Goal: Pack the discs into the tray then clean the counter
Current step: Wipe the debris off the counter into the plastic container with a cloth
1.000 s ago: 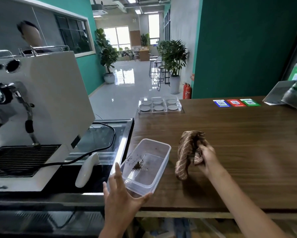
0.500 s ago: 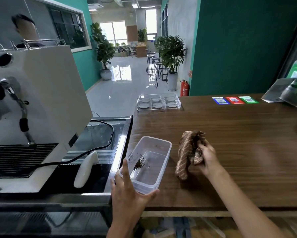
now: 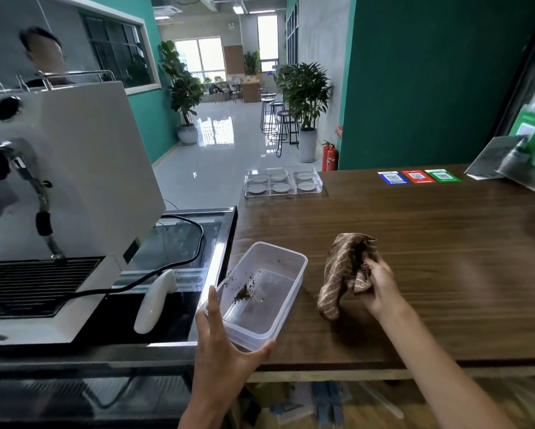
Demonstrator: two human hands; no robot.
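The right hand (image 3: 379, 281) grips the soft, limp brown striped cloth (image 3: 342, 270) bunched on the worktop (image 3: 430, 243), while the left hand (image 3: 226, 351) clasps the near end of the light, clear plastic tub (image 3: 261, 292).

Your dark wooden surface (image 3: 414, 243) carries a clear tray (image 3: 282, 182) at its far left corner, with pale discs (image 3: 280, 187) in its compartments. Along the far edge lie three cards (image 3: 418, 176), blue, red and green, side by side. Near you, a clear plastic tub (image 3: 260, 295) sits at the left edge, and a brown striped cloth (image 3: 337, 274) lies just beside it.
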